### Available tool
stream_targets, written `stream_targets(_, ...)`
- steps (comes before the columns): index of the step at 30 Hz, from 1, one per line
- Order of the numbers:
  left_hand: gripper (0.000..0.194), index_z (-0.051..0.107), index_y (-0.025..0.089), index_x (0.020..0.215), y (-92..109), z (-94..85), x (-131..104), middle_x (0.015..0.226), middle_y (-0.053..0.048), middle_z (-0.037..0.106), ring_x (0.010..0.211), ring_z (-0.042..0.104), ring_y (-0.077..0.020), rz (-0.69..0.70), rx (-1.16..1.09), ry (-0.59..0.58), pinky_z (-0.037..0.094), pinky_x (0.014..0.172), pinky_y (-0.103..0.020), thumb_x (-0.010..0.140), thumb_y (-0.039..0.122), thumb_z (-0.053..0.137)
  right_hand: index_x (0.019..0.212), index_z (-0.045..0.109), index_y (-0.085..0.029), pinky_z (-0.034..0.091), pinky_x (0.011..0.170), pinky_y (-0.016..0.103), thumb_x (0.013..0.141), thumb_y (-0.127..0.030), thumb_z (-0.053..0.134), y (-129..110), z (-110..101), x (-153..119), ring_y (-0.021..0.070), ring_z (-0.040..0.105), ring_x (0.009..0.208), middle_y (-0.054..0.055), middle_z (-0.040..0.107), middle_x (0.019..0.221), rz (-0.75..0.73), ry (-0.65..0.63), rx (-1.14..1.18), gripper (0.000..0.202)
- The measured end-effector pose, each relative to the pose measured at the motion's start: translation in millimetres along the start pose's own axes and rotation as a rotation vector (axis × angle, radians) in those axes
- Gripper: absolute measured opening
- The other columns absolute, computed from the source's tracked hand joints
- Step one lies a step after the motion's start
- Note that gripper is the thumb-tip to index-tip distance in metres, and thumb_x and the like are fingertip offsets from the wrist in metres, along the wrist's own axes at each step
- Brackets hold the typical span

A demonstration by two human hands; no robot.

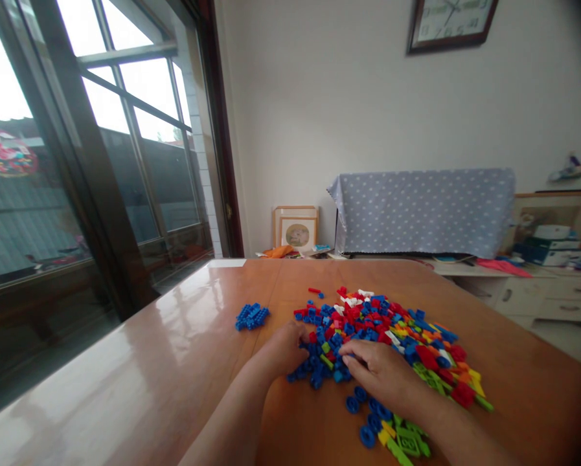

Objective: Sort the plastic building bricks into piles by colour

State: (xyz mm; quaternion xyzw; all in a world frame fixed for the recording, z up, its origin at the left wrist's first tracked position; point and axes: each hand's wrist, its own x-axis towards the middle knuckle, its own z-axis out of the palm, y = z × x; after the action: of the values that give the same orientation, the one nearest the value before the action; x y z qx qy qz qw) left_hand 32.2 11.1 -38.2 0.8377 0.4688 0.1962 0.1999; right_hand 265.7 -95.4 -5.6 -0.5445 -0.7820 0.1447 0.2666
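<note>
A mixed pile of plastic building bricks in blue, red, green, yellow, orange and white lies on the table. My left hand rests at the pile's left edge, its fingers bent loosely and thumb apart from the index finger, beside blue bricks. From the right, my right hand reaches over the near part of the pile, with thumb and index finger slightly apart. Green bricks lie between the hands. Nothing held shows in either hand; the lower fingers are partly hidden. A separate cluster of blue bricks sits to the left.
Blue round pieces and green pieces lie at the near side of the wooden table. A red piece is beyond the pile. Behind the table stand a cloth-covered object and framed pictures.
</note>
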Motion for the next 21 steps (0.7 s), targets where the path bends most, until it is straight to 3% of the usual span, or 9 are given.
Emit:
stream_targets(5,0.020,0.069,0.016,0.083,-3,-0.3,2,0.075,-0.001,0.068,0.063,0.056,-0.0137,-0.114,-0.017,-0.029,0.031,0.052,-0.022,0.068,0.010,0.056,0.097,0.070,-0.026,0.042,0.073,0.027,0.094,-0.031,0.046,0,-1,0,0.0179,0.065,0.082,0.000,0.071,0.087,-0.004,0.006,-0.002,0.025)
stream_targets(9,0.021,0.070,0.017,0.082,-7,-5.5,5,0.081,-0.003,0.070,0.072,0.060,-0.0152,-0.065,-0.026,0.005,0.037,0.059,-0.023,0.071,0.009,0.054,0.096,0.069,-0.027,0.041,0.071,0.027,0.093,-0.030,0.047,0,-1,1,0.0171,0.064,0.080,-0.001,0.071,0.085,0.004,0.011,0.002,0.023)
stream_targets(15,0.029,0.071,0.017,0.089,-4,-13.3,5,0.081,-0.004,0.070,0.073,0.061,-0.0149,-0.068,-0.129,-0.043,0.042,0.063,-0.022,0.078,0.008,0.045,0.095,0.069,-0.027,0.039,0.071,0.026,0.094,-0.030,0.047,1,0,0,0.0163,0.064,0.081,-0.002,0.070,0.085,-0.007,0.008,-0.001,0.022)
stream_targets(21,0.035,0.068,0.019,0.102,0,-12.7,-4,0.077,0.000,0.067,0.067,0.058,-0.0136,-0.137,-0.122,-0.111,0.037,0.054,-0.020,0.068,0.013,0.060,0.095,0.069,-0.027,0.040,0.071,0.026,0.094,-0.030,0.047,0,0,0,0.0163,0.064,0.080,-0.002,0.070,0.084,-0.004,0.002,0.000,0.023)
